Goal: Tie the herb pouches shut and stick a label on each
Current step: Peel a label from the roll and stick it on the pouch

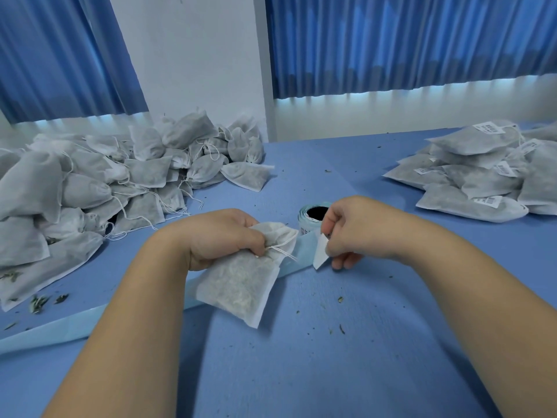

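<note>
My left hand [224,236] grips a white herb pouch [241,285] at its gathered neck, just above the blue table. Its drawstring [283,251] trails out to the right. My right hand [358,230] pinches a white label [320,250] by its upper edge, a short way right of the pouch neck. The label hangs over the pale blue backing strip [90,321], which runs from the label roll [313,217] down to the left. The roll stands just behind my hands.
A big heap of unlabelled pouches [105,182] fills the left and back left of the blue table [331,357]. A pile of labelled pouches [482,173] lies at the right. Herb crumbs dot the table. Blue curtains and a white wall stand behind.
</note>
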`<state>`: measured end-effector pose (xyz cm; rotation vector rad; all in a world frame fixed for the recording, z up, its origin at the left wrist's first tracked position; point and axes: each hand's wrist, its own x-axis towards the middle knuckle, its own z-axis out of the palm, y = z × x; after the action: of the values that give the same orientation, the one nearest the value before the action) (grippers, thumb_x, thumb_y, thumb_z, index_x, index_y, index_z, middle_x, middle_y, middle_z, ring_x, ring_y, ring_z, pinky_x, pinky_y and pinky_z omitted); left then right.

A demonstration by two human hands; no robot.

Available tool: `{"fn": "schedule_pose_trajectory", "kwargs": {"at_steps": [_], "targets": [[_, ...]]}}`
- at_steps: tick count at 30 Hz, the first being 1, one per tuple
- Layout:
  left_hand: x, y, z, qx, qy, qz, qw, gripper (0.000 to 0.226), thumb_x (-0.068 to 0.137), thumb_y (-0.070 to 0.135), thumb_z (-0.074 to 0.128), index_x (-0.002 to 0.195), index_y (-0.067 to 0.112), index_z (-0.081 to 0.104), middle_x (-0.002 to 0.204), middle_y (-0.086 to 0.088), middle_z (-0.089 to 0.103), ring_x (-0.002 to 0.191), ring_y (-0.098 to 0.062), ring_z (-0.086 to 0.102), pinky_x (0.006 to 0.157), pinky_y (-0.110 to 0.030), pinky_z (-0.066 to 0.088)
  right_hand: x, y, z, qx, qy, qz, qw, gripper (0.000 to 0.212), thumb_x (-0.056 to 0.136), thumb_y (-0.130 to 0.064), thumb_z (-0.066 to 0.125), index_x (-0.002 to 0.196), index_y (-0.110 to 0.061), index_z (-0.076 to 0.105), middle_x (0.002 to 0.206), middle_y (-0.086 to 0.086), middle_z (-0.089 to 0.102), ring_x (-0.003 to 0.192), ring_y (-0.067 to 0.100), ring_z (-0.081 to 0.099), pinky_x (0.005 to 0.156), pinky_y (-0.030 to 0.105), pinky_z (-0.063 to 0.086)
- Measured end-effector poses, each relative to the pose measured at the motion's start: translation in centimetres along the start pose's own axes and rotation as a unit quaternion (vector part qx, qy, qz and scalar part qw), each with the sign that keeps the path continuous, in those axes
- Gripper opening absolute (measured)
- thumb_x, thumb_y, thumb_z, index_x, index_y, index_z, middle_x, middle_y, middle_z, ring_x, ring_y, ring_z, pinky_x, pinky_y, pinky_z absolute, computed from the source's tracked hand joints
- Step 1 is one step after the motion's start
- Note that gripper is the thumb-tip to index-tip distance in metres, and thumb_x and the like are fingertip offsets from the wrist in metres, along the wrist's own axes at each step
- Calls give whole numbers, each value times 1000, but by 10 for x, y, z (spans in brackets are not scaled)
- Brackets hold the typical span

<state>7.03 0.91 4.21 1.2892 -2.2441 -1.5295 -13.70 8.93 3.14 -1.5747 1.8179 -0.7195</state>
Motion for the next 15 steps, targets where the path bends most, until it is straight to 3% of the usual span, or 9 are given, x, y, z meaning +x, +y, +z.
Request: {"fn": "schedule_pose_trajectory", "kwargs": {"at_steps": [6,9,12,15], "targets": [[-1,-1,-3,-13,6,-3,1000,5,62,15,63,58,14,61,58,-5,57,48,-16,55,46,-20,45,-8,2,-11,0,-37,7,999,21,81,0,55,96,-13,63,73,5,67,65,19,71,64,30,57],[1,0,-5,-44,37,11,998,18,80,5,66,63,12,62,61,-6,60,50,-16,58,47,-21,47,-12,1,-21,19,-33,-1,999,23,83,-2,55,98,-18,64,77,4,66,60,15,65,56,26,51],[3,5,-2,-134,75,67,986,20,89,2,56,74,11,64,69,-6,67,58,-16,64,56,-23,52,-19,-3,-33,182,-43,-68,980,25,86,5,55,100,-13,65,76,7,61,56,17,58,50,23,46],[4,14,6,-200,82,121,969,14,88,3,56,82,11,66,73,-4,68,62,-14,65,60,-24,54,-28,-11,-38,404,-113,-163,893,27,79,0,56,103,-8,64,72,13,56,54,22,56,45,24,44]]}}
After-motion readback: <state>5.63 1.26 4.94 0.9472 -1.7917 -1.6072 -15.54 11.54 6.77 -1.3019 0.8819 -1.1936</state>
